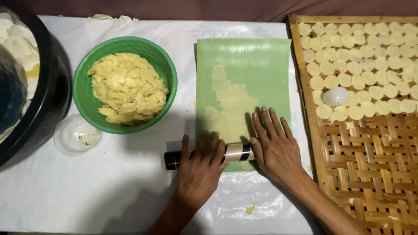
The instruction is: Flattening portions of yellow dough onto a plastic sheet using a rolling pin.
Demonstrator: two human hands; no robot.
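Note:
A green sheet (pixel 257 65) lies flat on the white-covered table, with a thin, ragged layer of pale dough (pixel 233 104) spread on its middle. Across the sheet's near edge lies a black and tan roller (pixel 237 152). My left hand (pixel 201 167) rests palm-down on top of the roller, fingers flat. My right hand (pixel 275 143) lies flat beside the roller's right end, its fingers spread on the green sheet next to the dough. Neither hand grips anything.
A green basket (pixel 82 93) of pale yellow dough scraps stands at the left, a small clear bowl (pixel 77 135) in front of it, a big black tub (pixel 48 95) at the far left. A woven bamboo tray (pixel 365 161) at the right holds several round dough discs and a white cup.

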